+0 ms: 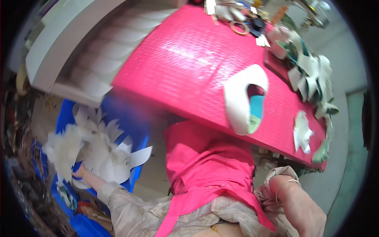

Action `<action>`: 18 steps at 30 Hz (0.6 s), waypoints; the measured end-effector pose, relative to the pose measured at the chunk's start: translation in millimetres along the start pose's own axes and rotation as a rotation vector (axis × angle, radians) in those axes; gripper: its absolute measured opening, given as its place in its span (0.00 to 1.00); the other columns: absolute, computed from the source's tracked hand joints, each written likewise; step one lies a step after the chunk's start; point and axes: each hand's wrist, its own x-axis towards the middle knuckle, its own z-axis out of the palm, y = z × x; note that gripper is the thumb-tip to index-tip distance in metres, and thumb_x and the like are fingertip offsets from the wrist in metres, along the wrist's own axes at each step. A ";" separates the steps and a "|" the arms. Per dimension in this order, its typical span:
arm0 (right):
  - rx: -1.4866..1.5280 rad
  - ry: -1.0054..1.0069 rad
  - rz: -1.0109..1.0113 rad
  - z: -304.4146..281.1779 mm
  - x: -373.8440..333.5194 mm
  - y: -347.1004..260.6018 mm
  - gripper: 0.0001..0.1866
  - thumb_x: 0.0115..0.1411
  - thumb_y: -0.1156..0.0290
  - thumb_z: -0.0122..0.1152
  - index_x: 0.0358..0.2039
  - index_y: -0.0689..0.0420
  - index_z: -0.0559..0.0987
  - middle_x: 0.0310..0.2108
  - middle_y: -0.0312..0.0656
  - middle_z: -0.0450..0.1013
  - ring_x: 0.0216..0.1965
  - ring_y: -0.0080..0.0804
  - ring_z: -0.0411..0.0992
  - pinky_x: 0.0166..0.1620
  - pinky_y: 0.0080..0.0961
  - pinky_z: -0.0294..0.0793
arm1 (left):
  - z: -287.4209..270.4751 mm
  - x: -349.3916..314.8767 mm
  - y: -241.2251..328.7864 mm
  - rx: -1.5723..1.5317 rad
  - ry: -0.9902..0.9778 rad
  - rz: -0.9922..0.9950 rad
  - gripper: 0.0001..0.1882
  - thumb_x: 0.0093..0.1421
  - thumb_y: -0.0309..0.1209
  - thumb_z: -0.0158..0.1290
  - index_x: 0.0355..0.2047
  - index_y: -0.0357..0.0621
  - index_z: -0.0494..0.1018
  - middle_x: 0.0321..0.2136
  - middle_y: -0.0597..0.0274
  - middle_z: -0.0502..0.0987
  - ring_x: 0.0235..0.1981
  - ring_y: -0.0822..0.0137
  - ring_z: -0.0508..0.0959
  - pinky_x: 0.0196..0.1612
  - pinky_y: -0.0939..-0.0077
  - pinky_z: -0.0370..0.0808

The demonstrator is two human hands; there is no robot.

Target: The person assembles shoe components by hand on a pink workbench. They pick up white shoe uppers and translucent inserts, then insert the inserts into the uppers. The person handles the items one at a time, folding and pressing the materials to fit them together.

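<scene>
Down at the left, my left hand (81, 172) is at a bunch of off-white sheet pieces (65, 148), its fingers closed on the edge of the bunch. Around it, white curved cut-outs (106, 158) fill a blue bin (139, 168). My right hand (304, 211) is raised at the lower right, away from the table, a bangle at its wrist; its fingers are bent out of sight and smeared. A white shoe upper (235, 100) with teal and pale green lining lies at the near edge of the pink table (177, 75).
More white and green shoe uppers (312, 75) lie along the table's right side, near a torn-looking white piece (302, 132). A tape roll (239, 27) and small items sit at the far end. A pale machine housing (59, 51) stands at left, above the bin.
</scene>
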 end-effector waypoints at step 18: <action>-0.975 0.246 1.582 -106.6 -148.7 -114.6 0.13 0.49 0.79 0.55 0.38 0.63 0.74 0.35 0.48 0.73 0.38 0.41 0.72 0.43 0.29 0.70 | 281.0 -634.3 -393.4 1.012 -1.921 0.484 0.22 0.48 0.25 0.49 0.45 0.38 0.61 0.52 0.46 0.61 0.56 0.53 0.59 0.56 0.65 0.58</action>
